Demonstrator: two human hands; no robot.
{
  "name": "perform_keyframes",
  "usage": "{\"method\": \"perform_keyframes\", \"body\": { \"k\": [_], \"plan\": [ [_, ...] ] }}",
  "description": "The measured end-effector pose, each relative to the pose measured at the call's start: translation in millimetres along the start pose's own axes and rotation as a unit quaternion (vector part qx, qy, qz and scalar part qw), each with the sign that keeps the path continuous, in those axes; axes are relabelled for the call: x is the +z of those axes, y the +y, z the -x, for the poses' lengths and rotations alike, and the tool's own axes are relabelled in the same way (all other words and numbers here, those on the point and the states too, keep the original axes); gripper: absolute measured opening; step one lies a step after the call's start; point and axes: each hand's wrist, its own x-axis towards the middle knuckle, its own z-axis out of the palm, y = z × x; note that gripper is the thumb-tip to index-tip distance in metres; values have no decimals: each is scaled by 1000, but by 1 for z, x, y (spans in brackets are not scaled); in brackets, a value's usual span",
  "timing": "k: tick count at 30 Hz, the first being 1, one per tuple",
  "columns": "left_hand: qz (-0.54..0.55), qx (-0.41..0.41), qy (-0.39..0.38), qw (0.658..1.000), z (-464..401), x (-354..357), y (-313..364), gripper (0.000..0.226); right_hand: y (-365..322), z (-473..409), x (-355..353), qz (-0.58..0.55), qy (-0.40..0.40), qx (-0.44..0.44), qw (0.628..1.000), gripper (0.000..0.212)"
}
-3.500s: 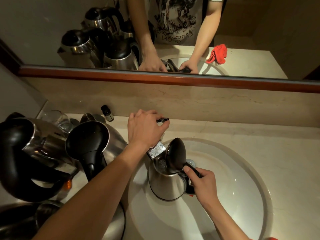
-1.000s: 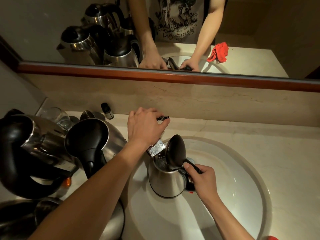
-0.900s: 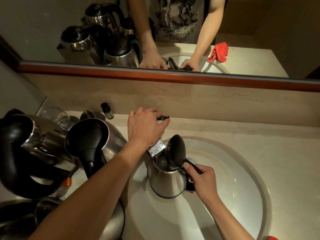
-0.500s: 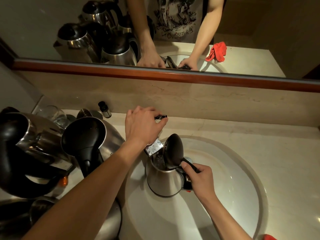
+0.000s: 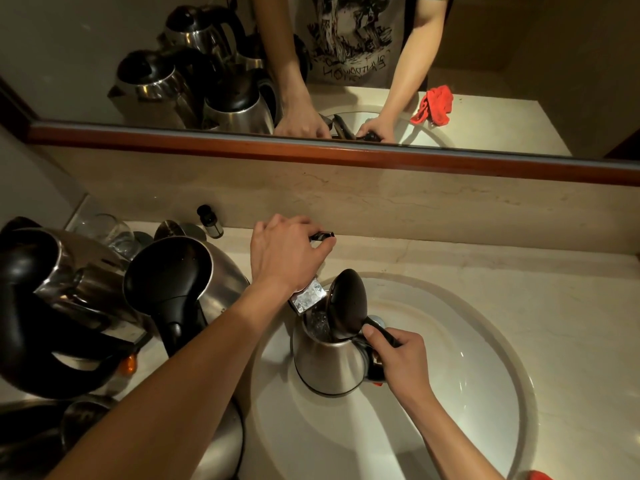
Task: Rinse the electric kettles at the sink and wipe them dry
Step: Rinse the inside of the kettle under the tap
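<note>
Filling under the tap (image 5: pixel 307 298), the kettle (image 5: pixel 329 363) (lid up) holds water.

- Head cam, single view, wide-angle: looks fwd and down, close over sink (image 5: pixel 485 358).
- Mirror (image 5: pixel 485 64) across top reflects same counter from opposite side.

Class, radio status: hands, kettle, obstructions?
Left hand gripping tap lever. Right hand gripping kettle handle, lid open under spout. Nothing obstructing.
</note>
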Motion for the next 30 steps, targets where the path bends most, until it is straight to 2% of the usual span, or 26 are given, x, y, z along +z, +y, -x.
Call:
{"method": "perform_keyframes", "body": {
  "k": [24,30],
  "plan": [
    [-3,-1,-2,1000,0,1,0,47,4,-3,-1,6,0,0,1000,73],
    [-3,-1,-2,1000,-1,1,0,47,5,-2,-1,3,0,3,1000,67]
  ]
}}
